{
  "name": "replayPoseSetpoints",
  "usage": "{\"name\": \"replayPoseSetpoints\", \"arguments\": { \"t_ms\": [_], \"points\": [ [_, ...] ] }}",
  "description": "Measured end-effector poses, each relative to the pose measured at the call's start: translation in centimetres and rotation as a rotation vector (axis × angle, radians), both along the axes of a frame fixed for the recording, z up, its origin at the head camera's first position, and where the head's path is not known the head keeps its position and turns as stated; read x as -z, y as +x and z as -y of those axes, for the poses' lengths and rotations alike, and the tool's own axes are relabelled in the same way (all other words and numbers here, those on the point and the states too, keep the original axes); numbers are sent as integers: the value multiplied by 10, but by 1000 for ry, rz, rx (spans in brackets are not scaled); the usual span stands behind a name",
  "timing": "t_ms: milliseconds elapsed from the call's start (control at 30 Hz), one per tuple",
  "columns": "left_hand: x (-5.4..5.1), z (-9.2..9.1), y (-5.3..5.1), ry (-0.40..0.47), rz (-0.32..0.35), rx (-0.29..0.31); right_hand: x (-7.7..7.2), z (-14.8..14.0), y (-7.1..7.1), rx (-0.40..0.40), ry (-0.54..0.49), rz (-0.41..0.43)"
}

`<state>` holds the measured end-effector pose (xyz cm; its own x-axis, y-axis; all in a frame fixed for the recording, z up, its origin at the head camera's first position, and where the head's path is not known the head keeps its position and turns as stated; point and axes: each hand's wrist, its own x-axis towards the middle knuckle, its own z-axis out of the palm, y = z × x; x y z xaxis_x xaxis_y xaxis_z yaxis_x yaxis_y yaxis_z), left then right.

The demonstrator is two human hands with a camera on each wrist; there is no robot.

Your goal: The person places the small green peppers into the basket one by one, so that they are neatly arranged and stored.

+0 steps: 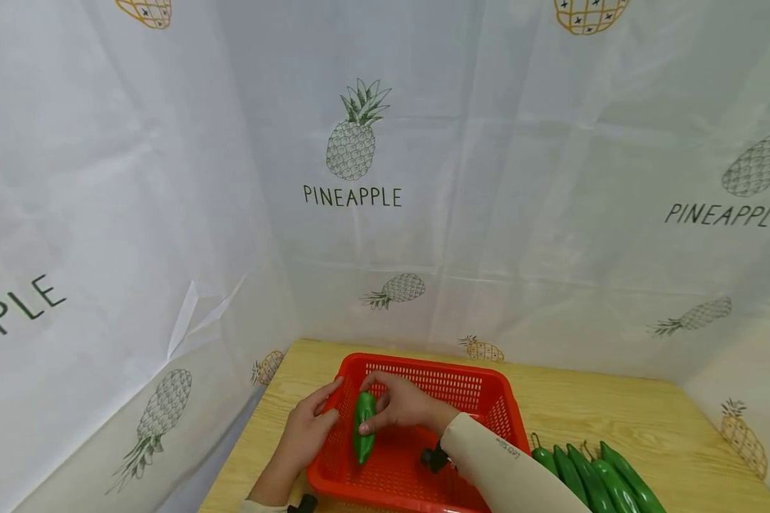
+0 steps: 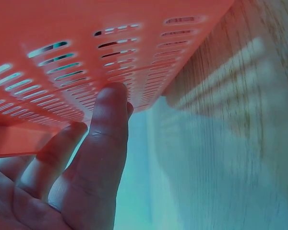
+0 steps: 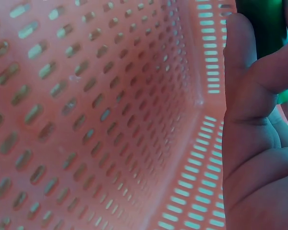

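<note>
A green chili pepper [image 1: 363, 427] is held by my right hand [image 1: 401, 406] inside the red plastic basket [image 1: 417, 491], its tip pointing down toward the near left of the basket floor. The thumb lies across the pepper's front, and other fingers reach round its upper end. In the right wrist view, part of the dark green pepper [image 3: 264, 24] shows between the fingers. My left hand [image 1: 304, 434] holds the basket's left wall. Its fingertips [image 2: 113, 96] touch the slotted outer side in the left wrist view, while the thumb lies at the rim in the head view.
Several green chili peppers [image 1: 593, 477] lie side by side on the wooden table [image 1: 648, 413], right of the basket and partly behind my right sleeve. White curtains [image 1: 520, 214] printed with pineapples enclose the table at the back and sides.
</note>
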<state>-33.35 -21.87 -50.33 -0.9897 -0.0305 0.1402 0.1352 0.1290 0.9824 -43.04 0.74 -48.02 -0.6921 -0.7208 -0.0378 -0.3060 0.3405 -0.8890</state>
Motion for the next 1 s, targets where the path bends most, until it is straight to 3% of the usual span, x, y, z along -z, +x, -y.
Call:
{"name": "replayPoseSetpoints", "arguments": {
  "t_ms": [800,1000],
  "points": [
    [3,0,-2,39,-21,18,14,4,3,-82,-69,184],
    [5,-1,-3,18,-17,1,17,5,4,-80,-66,173]
  ]
}}
